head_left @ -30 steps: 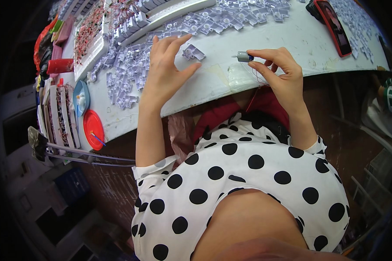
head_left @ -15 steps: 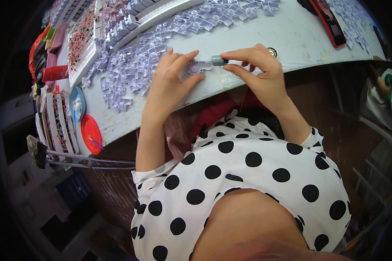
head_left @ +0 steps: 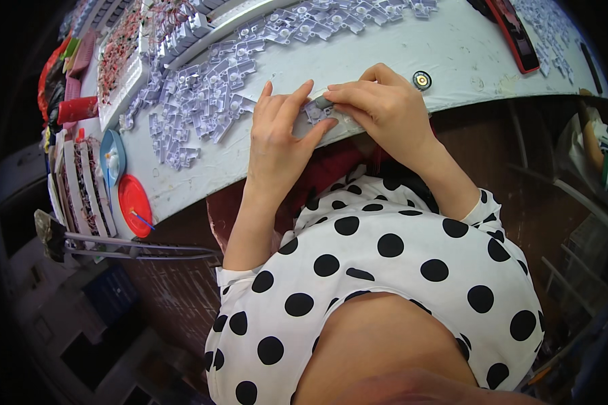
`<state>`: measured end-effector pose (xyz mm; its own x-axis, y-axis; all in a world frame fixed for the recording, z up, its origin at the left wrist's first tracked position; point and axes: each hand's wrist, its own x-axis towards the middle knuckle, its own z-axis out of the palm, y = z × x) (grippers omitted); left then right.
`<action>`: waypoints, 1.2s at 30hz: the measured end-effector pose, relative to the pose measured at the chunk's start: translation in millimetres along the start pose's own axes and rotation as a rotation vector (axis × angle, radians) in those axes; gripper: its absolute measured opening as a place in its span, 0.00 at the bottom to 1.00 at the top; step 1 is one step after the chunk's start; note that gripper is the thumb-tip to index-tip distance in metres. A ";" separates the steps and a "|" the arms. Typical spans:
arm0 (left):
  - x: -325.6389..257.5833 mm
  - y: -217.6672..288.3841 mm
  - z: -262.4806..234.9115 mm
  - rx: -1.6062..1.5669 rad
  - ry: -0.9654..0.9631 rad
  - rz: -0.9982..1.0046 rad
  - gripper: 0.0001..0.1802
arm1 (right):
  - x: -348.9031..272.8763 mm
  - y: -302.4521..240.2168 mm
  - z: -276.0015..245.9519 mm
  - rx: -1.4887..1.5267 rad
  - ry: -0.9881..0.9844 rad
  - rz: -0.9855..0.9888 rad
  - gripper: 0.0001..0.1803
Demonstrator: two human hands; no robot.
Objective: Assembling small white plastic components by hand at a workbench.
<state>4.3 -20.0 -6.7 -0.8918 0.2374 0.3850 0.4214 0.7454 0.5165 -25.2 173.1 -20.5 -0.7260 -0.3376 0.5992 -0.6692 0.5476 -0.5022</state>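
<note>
Near the table's front edge lies a pale lavender plastic housing [head_left: 312, 113], between the thumb and fingers of my left hand [head_left: 277, 129]. That hand is curved around the housing, its thumb along the near side. My right hand [head_left: 390, 108] pinches a small grey cylinder [head_left: 323, 102], perhaps a small motor, at the housing's right end. The fingertips partly hide the cylinder, so how far it sits inside the housing cannot be told. Just beyond my right hand a round black-rimmed piece with a gold centre [head_left: 422, 80] rests on the table.
Many loose lavender housings [head_left: 213, 91] spread across the left and back of the table [head_left: 378, 50]. White trays [head_left: 130, 94] with red-wired parts stand behind them. A red lid [head_left: 134, 206] and blue dish [head_left: 113, 158] lie at left, a red-edged device [head_left: 513, 34] at back right.
My right hand has moved left with the grey cylinder, bringing it onto the housing. My left hand has shifted slightly right, and the housing has tilted.
</note>
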 end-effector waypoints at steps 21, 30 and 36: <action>-4.7 2.6 -3.1 0.031 0.033 0.016 0.28 | 7.8 1.6 -20.2 -0.126 -0.260 -0.099 0.17; -2.2 0.3 0.9 -0.009 0.027 0.061 0.21 | -11.1 -5.8 -15.4 -0.180 -0.102 0.108 0.12; -0.9 -0.8 4.2 -0.008 0.042 0.073 0.17 | -9.1 -2.4 -2.8 -0.175 -0.057 0.059 0.06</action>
<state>4.1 -18.2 -10.7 -0.8511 0.2644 0.4535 0.4865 0.7220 0.4920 -16.5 177.0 -23.0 -0.7741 -0.3410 0.5334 -0.5911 0.6910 -0.4160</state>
